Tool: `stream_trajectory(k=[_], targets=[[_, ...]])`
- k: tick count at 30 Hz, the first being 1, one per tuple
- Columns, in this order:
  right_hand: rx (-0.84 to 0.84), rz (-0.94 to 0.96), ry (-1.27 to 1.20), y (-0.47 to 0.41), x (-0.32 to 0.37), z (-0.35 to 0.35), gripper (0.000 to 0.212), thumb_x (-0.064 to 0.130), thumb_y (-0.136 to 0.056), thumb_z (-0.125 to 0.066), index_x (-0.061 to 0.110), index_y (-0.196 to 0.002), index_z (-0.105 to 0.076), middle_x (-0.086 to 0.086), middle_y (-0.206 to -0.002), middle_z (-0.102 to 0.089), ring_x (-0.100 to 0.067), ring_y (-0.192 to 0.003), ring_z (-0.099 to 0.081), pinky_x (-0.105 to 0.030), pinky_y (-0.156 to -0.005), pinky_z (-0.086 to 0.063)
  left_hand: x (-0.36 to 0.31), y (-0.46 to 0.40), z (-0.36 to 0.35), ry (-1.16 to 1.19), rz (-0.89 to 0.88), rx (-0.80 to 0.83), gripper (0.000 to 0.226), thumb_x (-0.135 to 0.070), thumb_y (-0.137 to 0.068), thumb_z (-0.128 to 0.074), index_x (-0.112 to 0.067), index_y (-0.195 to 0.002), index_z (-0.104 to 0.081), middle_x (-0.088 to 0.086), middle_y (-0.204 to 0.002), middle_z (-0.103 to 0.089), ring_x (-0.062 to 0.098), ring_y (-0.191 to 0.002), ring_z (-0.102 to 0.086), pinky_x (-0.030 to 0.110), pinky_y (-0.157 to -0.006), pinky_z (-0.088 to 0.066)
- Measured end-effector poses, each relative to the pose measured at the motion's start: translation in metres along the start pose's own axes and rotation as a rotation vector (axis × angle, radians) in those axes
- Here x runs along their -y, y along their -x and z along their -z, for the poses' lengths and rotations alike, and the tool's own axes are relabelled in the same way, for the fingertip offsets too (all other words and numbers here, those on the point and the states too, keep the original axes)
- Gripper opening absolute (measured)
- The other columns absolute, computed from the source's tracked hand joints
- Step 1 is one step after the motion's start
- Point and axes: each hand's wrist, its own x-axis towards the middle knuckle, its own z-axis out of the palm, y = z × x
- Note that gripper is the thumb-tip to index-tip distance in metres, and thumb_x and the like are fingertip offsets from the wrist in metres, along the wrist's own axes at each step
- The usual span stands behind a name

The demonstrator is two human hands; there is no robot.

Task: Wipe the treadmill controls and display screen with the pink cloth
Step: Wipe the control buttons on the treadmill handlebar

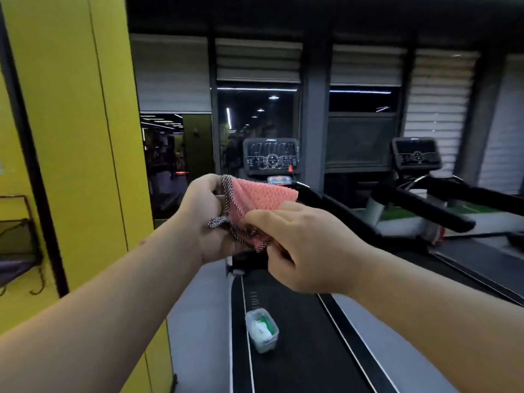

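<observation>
Left hand point(211, 219) curled round near-left edge of pink cloth point(255, 204), thumb on top. Right hand point(300, 248) pinching cloth's near-right corner between thumb and fingers. Cloth waffle-textured, soft, folded flat, rimmed with black-and-white speckled trim; long axis running near-left to far-right, free corner pointing far right. Held mid-air, well short of treadmill console point(271, 158), a dark rounded panel with dim display. Below, matte black belt point(297, 350) carrying a translucent plastic tub point(262, 330), rectangular. Left: glossy yellow wall point(71, 137).
</observation>
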Motion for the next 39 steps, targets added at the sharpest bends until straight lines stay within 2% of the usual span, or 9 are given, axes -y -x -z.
stream_trajectory(k=[6, 9, 15, 19, 22, 28, 30, 35, 39], targets=[[0.033, -0.052, 0.060, 0.025, -0.026, 0.010, 0.043, 0.018, -0.089, -0.045, 0.018, -0.131, -0.055, 0.007, -0.088, -0.067, -0.021, -0.082, -0.052, -0.042, -0.074, -0.049, 0.012, -0.015, -0.026, 0.074, 0.035, 0.106, 0.055, -0.036, -0.092, -0.035, 0.006, -0.115, -0.063, 0.029, -0.101, -0.073, 0.045, -0.082, -0.074, 0.055, -0.090, -0.053], [0.011, -0.037, 0.054, 0.028, -0.036, 0.010, 0.044, 0.018, -0.088, -0.042, 0.015, -0.127, -0.060, 0.007, -0.088, -0.067, -0.020, -0.085, -0.053, -0.041, -0.080, -0.049, 0.012, -0.022, -0.030, 0.007, 0.064, 0.175, 0.043, -0.030, -0.090, -0.043, 0.005, -0.101, -0.066, 0.021, -0.096, -0.069, 0.035, -0.080, -0.068, 0.050, -0.088, -0.052], [-0.423, -0.378, -0.018, 0.024, -0.065, -0.009, 0.029, 0.026, -0.091, -0.056, 0.021, -0.119, -0.065, 0.018, -0.109, -0.060, -0.017, -0.111, -0.053, -0.037, -0.100, -0.044, 0.017, -0.053, -0.043, -0.275, 0.025, 0.093, 0.019, 0.000, -0.099, -0.048, 0.006, -0.111, -0.061, 0.024, -0.100, -0.075, 0.033, -0.089, -0.076, 0.047, -0.073, -0.064], [-0.379, -0.948, -0.739, 0.017, -0.095, -0.016, 0.049, 0.039, -0.093, -0.072, 0.029, -0.137, -0.053, 0.003, -0.135, -0.059, -0.015, -0.120, -0.060, -0.040, -0.104, -0.051, 0.017, -0.080, -0.045, -0.282, -0.006, 0.140, 0.017, -0.003, -0.099, -0.050, 0.002, -0.111, -0.061, 0.017, -0.091, -0.076, 0.030, -0.077, -0.075, 0.045, -0.074, -0.063], [-0.345, -1.029, -1.249, 0.027, -0.120, -0.021, 0.019, 0.026, -0.095, -0.070, 0.011, -0.106, -0.066, -0.012, -0.102, -0.074, -0.025, -0.091, -0.070, -0.049, -0.093, -0.053, 0.030, -0.107, -0.051, -0.357, -0.074, 0.151, 0.015, -0.006, -0.101, -0.055, 0.000, -0.112, -0.063, 0.018, -0.095, -0.076, 0.031, -0.080, -0.074, 0.047, -0.075, -0.062], [-0.508, -1.118, -1.215, 0.063, -0.202, -0.043, 0.015, 0.024, -0.104, -0.059, 0.011, -0.103, -0.066, -0.013, -0.094, -0.068, -0.032, -0.088, -0.062, -0.065, -0.092, -0.050, 0.078, -0.185, -0.072, -0.471, -0.205, 0.112, 0.010, -0.007, -0.098, -0.064, 0.000, -0.104, -0.068, 0.020, -0.094, -0.075, 0.027, -0.071, -0.074, 0.036, -0.053, -0.062], [-0.534, -1.107, -1.198, 0.077, -0.239, -0.052, 0.017, 0.027, -0.105, -0.057, 0.015, -0.095, -0.066, -0.011, -0.086, -0.067, -0.030, -0.079, -0.060, -0.057, -0.082, -0.052, 0.098, -0.214, -0.088, -0.490, -0.261, 0.099, 0.011, -0.010, -0.099, -0.064, 0.000, -0.102, -0.068, 0.020, -0.091, -0.076, 0.026, -0.069, -0.075, 0.031, -0.055, -0.061], [-0.490, -1.004, -0.993, 0.113, -0.342, -0.058, 0.029, 0.036, -0.104, -0.058, 0.009, -0.095, -0.065, -0.008, -0.081, -0.064, -0.022, -0.072, -0.060, -0.043, -0.068, -0.050, 0.133, -0.298, -0.128, -0.826, -0.539, -0.047, 0.030, -0.040, -0.102, -0.059, -0.016, -0.088, -0.072, 0.015, -0.085, -0.076, 0.041, -0.080, -0.073, 0.057, -0.076, -0.061], [-0.372, -0.884, -0.663, 0.126, -0.405, -0.052, 0.039, 0.041, -0.104, -0.056, 0.006, -0.087, -0.059, -0.001, -0.069, -0.054, -0.006, -0.059, -0.050, -0.027, -0.055, -0.042, 0.154, -0.345, -0.155, -1.136, -0.760, -0.232, 0.039, -0.048, -0.104, -0.049, -0.019, -0.083, -0.063, 0.001, -0.070, -0.064, 0.012, -0.063, -0.060, 0.028, -0.059, -0.049]])
